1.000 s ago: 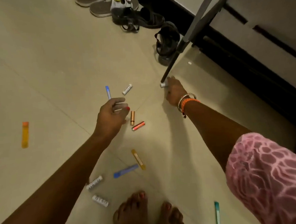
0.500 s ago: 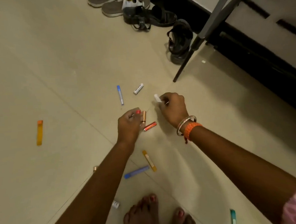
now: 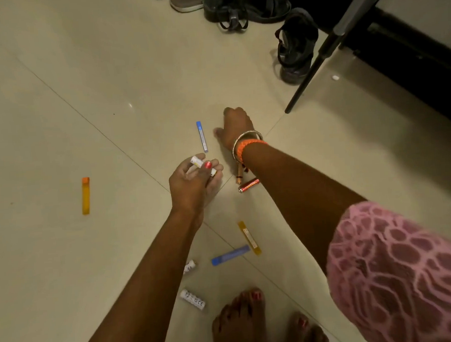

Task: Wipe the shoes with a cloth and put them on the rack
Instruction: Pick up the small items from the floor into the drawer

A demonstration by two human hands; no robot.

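Observation:
My left hand (image 3: 196, 180) hovers palm-up above the floor and grips white batteries (image 3: 197, 162) between thumb and fingers. My right hand (image 3: 236, 126) reaches down to the tile beside a thin blue tube (image 3: 202, 136); its fingertips are hidden under its back. The shoes lie far off at the top: a black sandal (image 3: 297, 44) by a dark metal leg (image 3: 315, 62), another black sandal pair (image 3: 246, 8), and grey slippers (image 3: 186, 0). No cloth is in view.
Scattered on the beige tiles are a copper battery (image 3: 238, 175), a red battery (image 3: 248, 185), an orange tube (image 3: 85, 195), a yellow tube (image 3: 249, 238), a blue tube (image 3: 231, 255) and white batteries (image 3: 192, 299). My bare feet (image 3: 239, 326) stand at the bottom. Dark furniture (image 3: 397, 54) fills the upper right.
The white battery my right hand held is now in my left hand. My right hand has moved forward to where another white battery lay, and my left hand has turned palm-up.

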